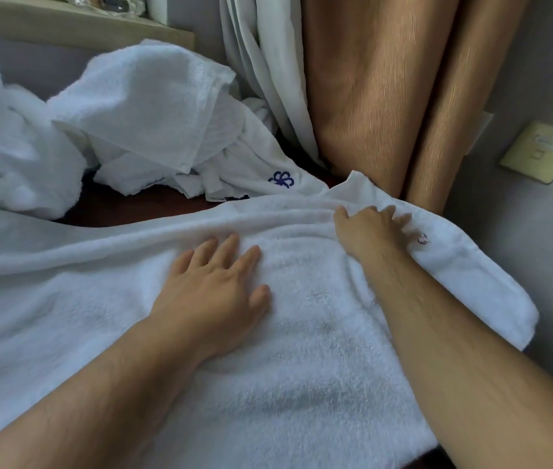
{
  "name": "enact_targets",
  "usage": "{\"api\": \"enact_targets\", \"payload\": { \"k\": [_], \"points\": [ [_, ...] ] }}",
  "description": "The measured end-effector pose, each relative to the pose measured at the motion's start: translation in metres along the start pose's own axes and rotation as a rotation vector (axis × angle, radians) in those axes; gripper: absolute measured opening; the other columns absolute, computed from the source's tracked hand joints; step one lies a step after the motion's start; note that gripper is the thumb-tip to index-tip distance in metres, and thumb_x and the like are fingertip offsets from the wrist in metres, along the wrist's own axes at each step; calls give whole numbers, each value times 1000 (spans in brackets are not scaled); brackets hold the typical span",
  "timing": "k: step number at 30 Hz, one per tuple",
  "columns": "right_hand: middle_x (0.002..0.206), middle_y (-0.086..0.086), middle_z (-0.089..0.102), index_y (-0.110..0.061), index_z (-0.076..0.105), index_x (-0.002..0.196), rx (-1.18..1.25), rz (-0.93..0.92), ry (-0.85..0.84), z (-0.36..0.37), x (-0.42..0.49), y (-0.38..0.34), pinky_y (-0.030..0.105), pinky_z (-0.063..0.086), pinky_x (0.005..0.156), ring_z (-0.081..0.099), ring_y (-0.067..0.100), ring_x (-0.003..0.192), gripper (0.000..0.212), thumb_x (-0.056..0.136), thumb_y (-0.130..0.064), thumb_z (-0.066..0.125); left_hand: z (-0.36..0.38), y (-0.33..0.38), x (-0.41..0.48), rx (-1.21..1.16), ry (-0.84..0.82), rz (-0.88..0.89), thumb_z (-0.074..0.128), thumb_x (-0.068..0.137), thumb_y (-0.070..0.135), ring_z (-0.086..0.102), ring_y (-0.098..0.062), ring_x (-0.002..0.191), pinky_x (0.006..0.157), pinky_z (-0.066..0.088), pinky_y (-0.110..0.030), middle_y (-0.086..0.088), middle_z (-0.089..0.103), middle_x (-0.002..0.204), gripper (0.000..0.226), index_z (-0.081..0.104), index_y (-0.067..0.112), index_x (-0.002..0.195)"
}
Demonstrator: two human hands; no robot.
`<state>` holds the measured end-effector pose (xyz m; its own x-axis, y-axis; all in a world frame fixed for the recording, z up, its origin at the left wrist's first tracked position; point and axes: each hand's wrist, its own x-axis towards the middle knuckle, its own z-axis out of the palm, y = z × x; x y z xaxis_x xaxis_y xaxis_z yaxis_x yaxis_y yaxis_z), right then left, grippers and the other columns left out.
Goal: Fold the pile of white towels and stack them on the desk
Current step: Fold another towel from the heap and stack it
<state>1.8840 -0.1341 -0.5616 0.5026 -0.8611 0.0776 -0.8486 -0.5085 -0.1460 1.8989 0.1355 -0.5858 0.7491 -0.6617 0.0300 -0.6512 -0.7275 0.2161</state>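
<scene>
Bare and cut off by the bottom edge, the left forearm (92, 394) and right forearm (471, 360) reach out over a large white towel (302, 384). It is spread across the near part of the desk (126, 208) and hides nearly all of it; only a dark reddish strip shows between this towel and the pile (153, 110) behind. The towel's left side runs out of view, and its right end hangs past the desk edge. Its terry nap is thick and faintly shadowed, with a long rolled fold crossing it from left to right.

The left hand (214, 292) lies flat on the cloth just before that fold, its grip apart, fingers straight. The right hand (369, 228) sits on the fold near the far right corner, fingers spread and blurred (whether its grip nips any cloth I cannot tell). A small mark (422, 238) beside it is too smeared to read.

The pile is crumpled and unfolded at the back left, with a blue flower mark (281, 180) on one towel. Behind hang a white curtain (268, 62) and a tan curtain (386, 96). A wall plate (544, 151) sits at the right; things on the shelf (65, 25) are cut off.
</scene>
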Motion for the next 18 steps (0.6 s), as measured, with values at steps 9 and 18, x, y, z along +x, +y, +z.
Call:
{"api": "enact_targets", "payload": {
  "k": [9, 18],
  "points": [
    [88, 5, 68, -13, 67, 111, 134, 4, -133, -13, -5, -8, 36, 50, 74, 65, 24, 82, 67, 91, -70, 37, -1, -1, -3, -32, 8, 44, 18, 95, 67, -4, -16, 155, 122, -2, -38, 8, -4, 169, 69, 2, 43, 158],
    [89, 5, 63, -14, 61, 86, 12, -546, 139, -12, -37, -44, 32, 32, 62, 50, 22, 78, 46, 103, -47, 33, -23, 1, -3, -158, 256, -57, 39, 98, 43, 51, -18, 100, 74, 45, -33, 8, 58, 114, 33, 60, 33, 121]
  ]
}}
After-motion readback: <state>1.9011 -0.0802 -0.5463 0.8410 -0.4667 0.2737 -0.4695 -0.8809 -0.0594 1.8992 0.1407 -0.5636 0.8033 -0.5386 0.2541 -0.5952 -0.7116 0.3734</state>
